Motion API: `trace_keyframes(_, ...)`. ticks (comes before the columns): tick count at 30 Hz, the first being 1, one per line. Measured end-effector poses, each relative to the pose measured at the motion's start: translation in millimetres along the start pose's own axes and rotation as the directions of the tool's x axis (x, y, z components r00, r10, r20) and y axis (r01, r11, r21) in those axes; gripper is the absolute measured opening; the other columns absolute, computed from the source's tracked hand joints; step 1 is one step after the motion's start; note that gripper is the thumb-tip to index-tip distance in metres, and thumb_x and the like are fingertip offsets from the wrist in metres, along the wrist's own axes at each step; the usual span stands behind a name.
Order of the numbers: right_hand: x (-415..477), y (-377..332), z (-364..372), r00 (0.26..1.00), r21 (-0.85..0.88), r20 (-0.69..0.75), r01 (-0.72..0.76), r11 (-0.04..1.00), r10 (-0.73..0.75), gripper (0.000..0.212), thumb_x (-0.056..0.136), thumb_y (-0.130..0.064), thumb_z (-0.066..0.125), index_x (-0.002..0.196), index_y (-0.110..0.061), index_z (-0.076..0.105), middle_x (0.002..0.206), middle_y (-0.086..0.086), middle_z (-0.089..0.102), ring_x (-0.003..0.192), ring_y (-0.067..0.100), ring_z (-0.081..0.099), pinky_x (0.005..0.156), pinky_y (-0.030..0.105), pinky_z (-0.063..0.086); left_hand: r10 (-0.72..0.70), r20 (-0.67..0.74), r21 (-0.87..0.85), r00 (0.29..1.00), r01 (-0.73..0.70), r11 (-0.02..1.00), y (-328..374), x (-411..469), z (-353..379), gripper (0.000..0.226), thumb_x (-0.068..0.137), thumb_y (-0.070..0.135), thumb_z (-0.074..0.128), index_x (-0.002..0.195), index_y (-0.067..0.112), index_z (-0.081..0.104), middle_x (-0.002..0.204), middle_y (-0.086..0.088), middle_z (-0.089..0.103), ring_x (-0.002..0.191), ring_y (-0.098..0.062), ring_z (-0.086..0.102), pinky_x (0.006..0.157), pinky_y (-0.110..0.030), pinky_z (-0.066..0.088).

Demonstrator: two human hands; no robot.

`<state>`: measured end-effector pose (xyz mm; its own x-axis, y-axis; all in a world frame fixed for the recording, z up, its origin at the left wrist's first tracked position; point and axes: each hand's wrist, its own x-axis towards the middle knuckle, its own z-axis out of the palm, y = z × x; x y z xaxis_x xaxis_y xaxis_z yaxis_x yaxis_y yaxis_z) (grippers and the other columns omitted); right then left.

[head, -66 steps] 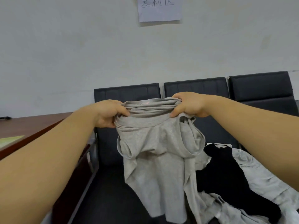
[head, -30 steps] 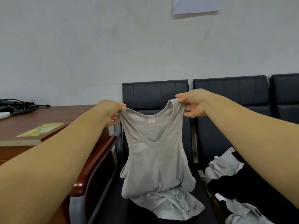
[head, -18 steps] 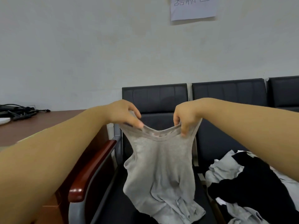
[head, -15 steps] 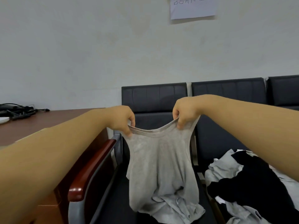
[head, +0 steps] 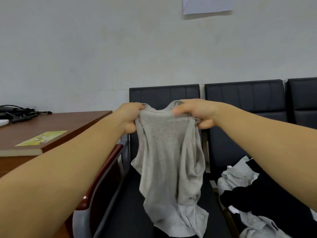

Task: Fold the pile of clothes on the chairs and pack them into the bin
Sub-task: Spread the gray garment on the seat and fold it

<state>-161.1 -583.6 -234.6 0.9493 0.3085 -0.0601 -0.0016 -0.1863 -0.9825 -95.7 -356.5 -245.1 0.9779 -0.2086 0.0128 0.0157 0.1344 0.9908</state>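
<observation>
Here the vest is held up at frame centre, fingers of left hand and right hand clamped on its top edge; laying it flat on the chair is probably called for next.

left forearm and right forearm: bare, extended forward from the lower corners and converging toward the centre. left hand: raised, knuckles up, fingers curled over the top and thumb beneath, gripping one upper corner of a grey vest. right hand: level with the left, fingers curled and slightly blurred, gripping the other upper corner. wrists roughly straight; hands near each other, not touching.
</observation>
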Motion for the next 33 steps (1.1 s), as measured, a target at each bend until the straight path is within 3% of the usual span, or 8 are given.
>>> trace_keyframes(3,-6,-4,7,0.979,-0.744,-0.061,-0.174,0.645,0.194,0.046,0.075,-0.024,0.09,0.115,-0.022,0.067,0.117,0.005,0.074,0.102,0.026,0.073,0.085,0.043,0.06,0.056,0.236,0.279,0.97,-0.122,0.952,1,-4,-3,0.028,0.09,0.032,0.078,0.109,0.013,0.071,0.093,-0.006,0.075,0.082,-0.019,0.073,0.072,-0.035,0.06)
trace_keyframes(5,-2,-5,9,0.975,-0.957,-0.214,-0.223,0.183,0.066,0.03,0.076,-0.034,0.086,0.1,-0.021,0.072,0.094,-0.003,0.07,0.083,0.018,0.067,0.07,0.033,0.057,0.042,0.417,0.753,0.908,-0.372,0.543,-2,-7,-5,0.031,0.078,0.038,0.087,0.098,0.018,0.073,0.094,0.002,0.074,0.086,-0.015,0.071,0.076,-0.032,0.058)
trace_keyframes(7,3,-4,11,0.963,-0.962,-0.268,-0.266,0.063,-0.036,0.02,0.086,-0.027,0.074,0.091,-0.008,0.07,0.08,0.001,0.06,0.067,0.017,0.053,0.055,0.027,0.043,-0.044,0.423,0.902,0.905,-0.415,0.116,-10,-4,-8,0.025,0.074,0.034,0.089,0.085,0.02,0.071,0.088,0.001,0.072,0.084,-0.02,0.069,0.075,-0.034,0.056)
trace_keyframes(10,6,3,-4,0.922,-0.92,-0.368,-0.341,0.191,-0.124,0.006,0.09,-0.01,0.058,0.087,-0.005,0.058,0.08,0.009,0.054,0.061,0.018,0.043,0.05,0.027,0.034,0.059,0.302,0.897,0.951,-0.305,0.32,-18,7,-18,0.023,0.087,0.024,0.079,0.074,0.018,0.062,0.071,0.0,0.062,0.067,-0.015,0.058,0.065,-0.028,0.049)
trace_keyframes(14,3,22,-27,0.928,-0.471,-0.372,-0.151,0.869,-0.04,0.014,0.093,-0.01,0.068,0.107,-0.01,0.066,0.101,0.011,0.07,0.087,0.025,0.067,0.069,0.035,0.057,0.018,0.105,0.386,0.994,-0.057,0.921,-22,10,-26,0.01,0.1,0.006,0.06,0.103,0.014,0.063,0.091,-0.01,0.068,0.078,-0.02,0.068,0.072,-0.036,0.061)
trace_keyframes(21,-9,20,-28,0.995,-0.34,-0.058,-0.098,0.935,0.083,0.041,0.086,-0.021,0.081,0.124,-0.015,0.066,0.12,0.008,0.075,0.109,0.027,0.073,0.094,0.046,0.058,0.098,0.115,0.211,0.989,-0.121,0.97,-20,13,-33,0.037,0.091,0.019,0.076,0.126,0.016,0.065,0.115,-0.012,0.074,0.102,-0.027,0.073,0.076,-0.037,0.06)
trace_keyframes(24,-14,19,-26,0.961,-0.67,0.0,-0.205,0.714,0.277,0.046,0.079,-0.014,0.088,0.12,-0.02,0.069,0.116,0.003,0.076,0.105,0.025,0.074,0.094,0.046,0.059,-0.062,0.397,0.497,0.916,-0.158,0.853,-17,8,-47,0.08,0.055,0.036,0.099,0.125,0.014,0.067,0.116,-0.01,0.076,0.108,-0.027,0.073,0.09,-0.041,0.057)
trace_keyframes(33,46,56,-29,0.957,-0.958,-0.281,-0.284,0.039,0.077,0.035,0.078,-0.028,0.083,0.105,-0.02,0.063,0.088,-0.008,0.057,0.089,0.021,0.061,0.078,0.035,0.052,-0.07,0.333,0.933,0.94,-0.34,-0.119,-45,63,-53,0.026,0.08,0.025,0.08,0.095,0.026,0.06,0.098,0.003,0.066,0.089,-0.018,0.062,0.08,-0.032,0.049)
